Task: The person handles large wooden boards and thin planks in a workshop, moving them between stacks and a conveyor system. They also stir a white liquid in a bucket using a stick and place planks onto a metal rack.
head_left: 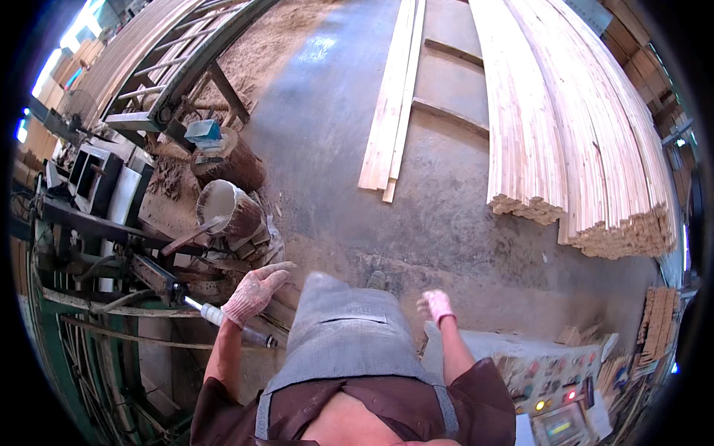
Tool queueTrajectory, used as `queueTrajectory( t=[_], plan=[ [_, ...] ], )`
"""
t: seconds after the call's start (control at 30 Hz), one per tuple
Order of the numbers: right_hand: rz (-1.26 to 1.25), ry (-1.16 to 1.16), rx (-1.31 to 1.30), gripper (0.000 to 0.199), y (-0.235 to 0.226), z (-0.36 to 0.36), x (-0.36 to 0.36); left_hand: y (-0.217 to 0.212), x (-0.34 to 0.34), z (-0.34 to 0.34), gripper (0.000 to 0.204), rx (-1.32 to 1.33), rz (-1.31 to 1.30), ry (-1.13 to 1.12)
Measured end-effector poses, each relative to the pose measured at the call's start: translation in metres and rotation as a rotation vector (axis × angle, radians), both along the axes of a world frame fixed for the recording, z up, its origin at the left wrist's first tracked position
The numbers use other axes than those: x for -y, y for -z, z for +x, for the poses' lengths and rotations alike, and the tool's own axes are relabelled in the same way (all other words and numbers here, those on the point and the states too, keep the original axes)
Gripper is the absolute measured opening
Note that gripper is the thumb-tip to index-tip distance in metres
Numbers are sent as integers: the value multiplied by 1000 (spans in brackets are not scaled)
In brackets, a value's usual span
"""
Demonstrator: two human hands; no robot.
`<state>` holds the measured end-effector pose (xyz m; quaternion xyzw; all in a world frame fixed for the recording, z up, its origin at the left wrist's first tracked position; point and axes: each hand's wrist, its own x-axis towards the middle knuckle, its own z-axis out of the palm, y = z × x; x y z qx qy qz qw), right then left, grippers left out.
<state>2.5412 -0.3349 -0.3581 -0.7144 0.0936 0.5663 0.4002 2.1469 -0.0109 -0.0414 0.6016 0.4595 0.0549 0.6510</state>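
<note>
My left hand, in a pale knitted work glove, is held out with its fingers stretched toward the right, nothing in it. Just below it runs a metal cylinder with a white sleeve, part of the machine at the left. A grey apron hangs in front of me between the two hands. My right hand, gloved too and slightly blurred, is loosely curled with nothing seen in it. It hovers above the near left corner of a control panel with buttons and lit lamps.
A bucket of pale paste with a stick stands left, before a round block bearing a blue container. Long boards lie on the floor ahead. Large timber stacks fill the right. A metal roller frame stands far left.
</note>
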Motion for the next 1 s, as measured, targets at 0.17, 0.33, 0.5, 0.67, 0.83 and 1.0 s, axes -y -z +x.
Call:
queueTrajectory(
  t=[0.17,0.33,0.5,0.67,0.83,1.0],
  plan=[
    [82,76,181,20,-41,101,-127,19,-97,43,47,6,-103,-92],
    [-14,173,75,19,-16,105,-203,45,-229,95,45,-67,-159,-50],
    [-239,-1354,728,23,60,36,-215,51,-375,215,45,-122,-60,205],
    [-297,-554,315,30,79,-54,-253,84,-469,313,47,-114,-62,442],
    [-415,146,-66,43,33,-34,-390,157,-528,375,53,-329,-190,601],
    [-295,-4,7,42,165,38,-466,206,-596,410,58,-638,172,837]
  ],
)
